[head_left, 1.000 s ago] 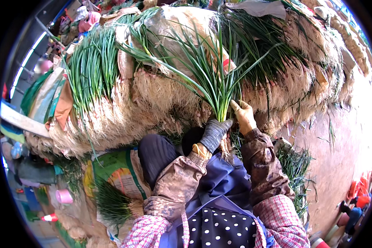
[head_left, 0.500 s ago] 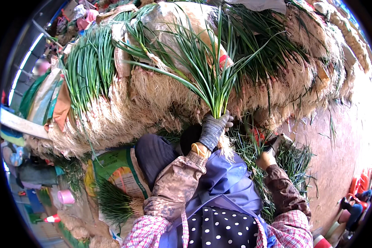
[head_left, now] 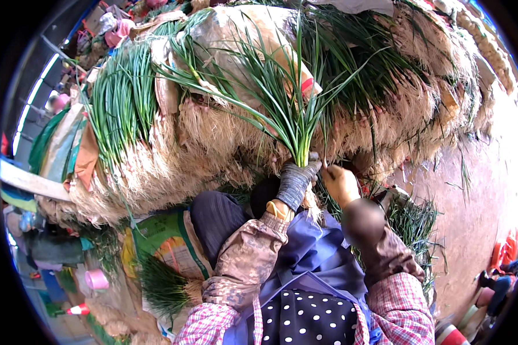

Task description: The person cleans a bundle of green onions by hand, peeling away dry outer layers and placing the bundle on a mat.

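My left hand [head_left: 298,177], in a grey knit glove, is closed round the base of a bunch of scallions [head_left: 303,129]. Their long green leaves fan upward, and pale roots hang below the fist above my blue apron [head_left: 305,247]. Just to the right, my right hand [head_left: 341,185], in a yellowish glove, has its thumb and fingers pinched together. Between them is what looks like a single thin scallion stalk [head_left: 326,150], upright beside the bunch. A blurred patch covers my right wrist.
A long heap of scallions [head_left: 121,109] with shaggy roots [head_left: 224,129] spans the space ahead, partly under a pale sack [head_left: 242,46]. Loose green leaves [head_left: 411,230] lie at my right. A smaller bunch [head_left: 164,284] rests on a green printed sack [head_left: 170,238] at my left.
My right hand has come up and left from the loose leaves to beside the bunch, now pinching a thin stalk. My left hand keeps its hold, nearly still.
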{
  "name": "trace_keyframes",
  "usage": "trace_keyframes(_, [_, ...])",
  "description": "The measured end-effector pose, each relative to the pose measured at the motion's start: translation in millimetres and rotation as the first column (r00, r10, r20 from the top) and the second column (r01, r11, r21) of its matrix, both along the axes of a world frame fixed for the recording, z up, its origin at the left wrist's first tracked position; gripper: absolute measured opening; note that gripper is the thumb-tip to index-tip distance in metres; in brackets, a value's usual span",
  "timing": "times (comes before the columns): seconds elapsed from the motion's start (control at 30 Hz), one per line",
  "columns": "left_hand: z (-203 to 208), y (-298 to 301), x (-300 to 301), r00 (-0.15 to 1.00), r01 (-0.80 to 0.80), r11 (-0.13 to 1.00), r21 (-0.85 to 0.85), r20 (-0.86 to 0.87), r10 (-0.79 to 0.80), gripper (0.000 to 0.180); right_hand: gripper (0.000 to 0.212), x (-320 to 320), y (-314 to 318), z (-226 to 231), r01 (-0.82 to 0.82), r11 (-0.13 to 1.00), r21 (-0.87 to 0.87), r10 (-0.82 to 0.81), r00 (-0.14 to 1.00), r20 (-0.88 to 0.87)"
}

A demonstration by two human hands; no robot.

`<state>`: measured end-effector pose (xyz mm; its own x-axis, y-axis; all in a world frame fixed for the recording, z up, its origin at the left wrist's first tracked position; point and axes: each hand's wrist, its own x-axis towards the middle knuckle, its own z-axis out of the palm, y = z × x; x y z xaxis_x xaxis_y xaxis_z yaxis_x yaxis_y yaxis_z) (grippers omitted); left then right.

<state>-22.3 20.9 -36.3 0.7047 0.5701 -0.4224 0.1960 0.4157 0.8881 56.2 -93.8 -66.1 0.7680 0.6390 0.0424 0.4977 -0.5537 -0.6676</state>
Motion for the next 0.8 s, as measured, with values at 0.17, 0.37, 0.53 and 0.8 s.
trace_keyframes(0.17, [-3, -3, 0, 0.999, -0.002, 1.000, -0.029, 0.039, 0.004, 0.016, 0.017, -28, -34, 36, -0.404, 0.906, 0.128, 0.410, 0.912, -0.027])
trace_keyframes(0.37, [-3, -3, 3, 0.997, 0.017, 0.992, 0.126, -0.072, -0.008, 0.012, 0.051, 2, 6, 70, 0.225, 0.831, 0.508, 0.319, 0.556, -0.768])
trace_keyframes(0.53, [0, -4, 3, 0.994, -0.101, 0.981, 0.167, 0.046, 0.095, 0.009, 0.019, 10, 30, 22, 0.511, 0.804, 0.305, 0.030, 0.478, -0.878])
trace_keyframes(0.8, [-5, -2, 0, 0.992, -0.084, 0.991, -0.106, 0.081, 0.093, 0.017, 0.036, 8, 8, 14, -0.039, 0.974, -0.223, 0.075, 0.985, 0.157])
